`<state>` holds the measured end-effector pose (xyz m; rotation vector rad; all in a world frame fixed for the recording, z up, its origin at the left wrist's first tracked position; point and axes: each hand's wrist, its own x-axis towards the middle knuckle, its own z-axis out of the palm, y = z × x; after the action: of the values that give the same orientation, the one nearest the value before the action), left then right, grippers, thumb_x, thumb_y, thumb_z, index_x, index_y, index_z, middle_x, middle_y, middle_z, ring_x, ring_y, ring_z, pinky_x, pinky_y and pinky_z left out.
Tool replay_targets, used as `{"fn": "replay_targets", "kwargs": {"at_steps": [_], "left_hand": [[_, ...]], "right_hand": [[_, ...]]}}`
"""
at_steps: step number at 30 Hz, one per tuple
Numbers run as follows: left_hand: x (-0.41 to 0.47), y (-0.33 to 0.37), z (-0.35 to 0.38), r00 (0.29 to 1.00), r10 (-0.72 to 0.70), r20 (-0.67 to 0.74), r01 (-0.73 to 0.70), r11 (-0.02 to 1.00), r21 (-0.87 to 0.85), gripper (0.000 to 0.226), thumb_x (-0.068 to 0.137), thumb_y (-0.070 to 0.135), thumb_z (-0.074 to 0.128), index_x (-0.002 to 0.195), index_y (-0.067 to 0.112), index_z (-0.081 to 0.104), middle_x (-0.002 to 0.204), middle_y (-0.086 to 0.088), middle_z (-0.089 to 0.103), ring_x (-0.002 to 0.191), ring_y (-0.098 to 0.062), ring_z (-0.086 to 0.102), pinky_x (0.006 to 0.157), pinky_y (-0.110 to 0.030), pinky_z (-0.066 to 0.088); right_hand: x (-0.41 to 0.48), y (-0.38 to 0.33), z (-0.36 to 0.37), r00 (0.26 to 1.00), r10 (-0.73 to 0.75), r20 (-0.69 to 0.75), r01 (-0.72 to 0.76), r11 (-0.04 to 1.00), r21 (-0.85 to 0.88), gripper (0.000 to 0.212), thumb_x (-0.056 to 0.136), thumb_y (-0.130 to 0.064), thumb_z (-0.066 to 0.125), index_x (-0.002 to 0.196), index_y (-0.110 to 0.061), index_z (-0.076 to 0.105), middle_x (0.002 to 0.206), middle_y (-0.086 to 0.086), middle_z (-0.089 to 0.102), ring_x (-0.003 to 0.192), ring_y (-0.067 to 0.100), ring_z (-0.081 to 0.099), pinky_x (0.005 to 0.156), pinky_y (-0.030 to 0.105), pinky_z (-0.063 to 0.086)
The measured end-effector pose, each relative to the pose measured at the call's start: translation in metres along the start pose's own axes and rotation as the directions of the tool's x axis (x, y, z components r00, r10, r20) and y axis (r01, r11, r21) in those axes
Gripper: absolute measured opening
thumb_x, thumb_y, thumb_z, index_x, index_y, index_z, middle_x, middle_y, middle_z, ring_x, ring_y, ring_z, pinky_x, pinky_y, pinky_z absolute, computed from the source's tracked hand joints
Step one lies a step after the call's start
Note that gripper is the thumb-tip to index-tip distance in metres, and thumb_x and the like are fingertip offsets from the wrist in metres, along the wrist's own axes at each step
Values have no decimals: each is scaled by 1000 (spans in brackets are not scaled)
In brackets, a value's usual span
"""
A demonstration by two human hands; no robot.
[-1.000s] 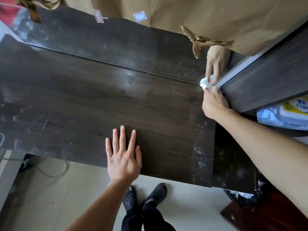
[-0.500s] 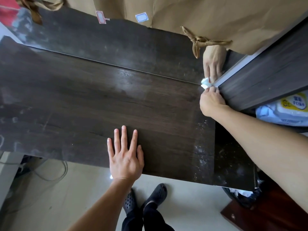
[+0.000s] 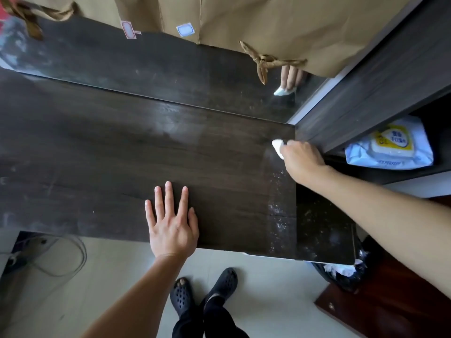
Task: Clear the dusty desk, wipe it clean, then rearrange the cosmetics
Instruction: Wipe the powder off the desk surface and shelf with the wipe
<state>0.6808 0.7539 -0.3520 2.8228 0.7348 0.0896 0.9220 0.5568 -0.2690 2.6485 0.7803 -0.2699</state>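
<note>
Soft, even daylight, fairly bright, no hard shadows. Pale glare streak across desk [image 3: 170,132] centre; dust specks on its right side catch light. Mirror [image 3: 146,69] behind is hazy and smeared. Wipe [image 3: 277,147] near blown-out white. Right hand [image 3: 302,162] slightly soft, left hand [image 3: 173,228] sharp. Strong wide-angle bend at frame edges. Floor [image 3: 268,276] pale, darker under desk at left.

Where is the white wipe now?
Head view: the white wipe sits at the right side of the desk, gripped by the right hand, beside the dark shelf unit near the mirror.
</note>
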Motion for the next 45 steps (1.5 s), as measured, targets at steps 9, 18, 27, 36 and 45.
{"fn": "replay_targets", "kwargs": {"at_steps": [9,18,27,36,45], "left_hand": [[-3,-2,5,1000,0,-17,0,1000,19,51,94,36,33,142,21,43,155,-14,25,145,-33,15,116,-52,12],[-2,1,4,1000,3,-31,-3,1000,22,51,93,35,34,141,21,44,155,-14,26,145,-33,15,117,-51,11],[-2,1,2,1000,1,-29,0,1000,26,51,93,35,34,141,20,45,154,-15,26,144,-34,16,116,-52,13],[-1,-1,5,999,-4,-38,6,999,43,50,93,34,37,141,21,44,155,-14,26,145,-32,15,117,-50,11],[-1,1,2,1000,-13,-23,13,999,31,51,94,35,33,141,20,44,155,-14,26,145,-33,16,117,-50,11]], "right_hand": [[-32,1,25,998,-64,-5,61,920,387,28,83,4,53,102,-14,62,98,10,57,87,34,56,66,34,41],[2,-15,29,993,52,-107,-3,911,412,36,72,16,52,98,-9,55,106,12,49,95,32,46,69,38,40],[-68,-15,31,968,-228,-107,242,728,641,29,79,-2,49,86,-20,70,86,3,56,83,23,52,69,33,43],[14,-34,41,977,53,-207,89,777,623,34,78,7,54,94,-17,71,93,9,57,86,33,55,68,32,42],[-55,16,75,945,271,-182,-111,791,602,38,75,14,56,102,-9,71,90,11,59,82,31,56,68,25,37]]}}
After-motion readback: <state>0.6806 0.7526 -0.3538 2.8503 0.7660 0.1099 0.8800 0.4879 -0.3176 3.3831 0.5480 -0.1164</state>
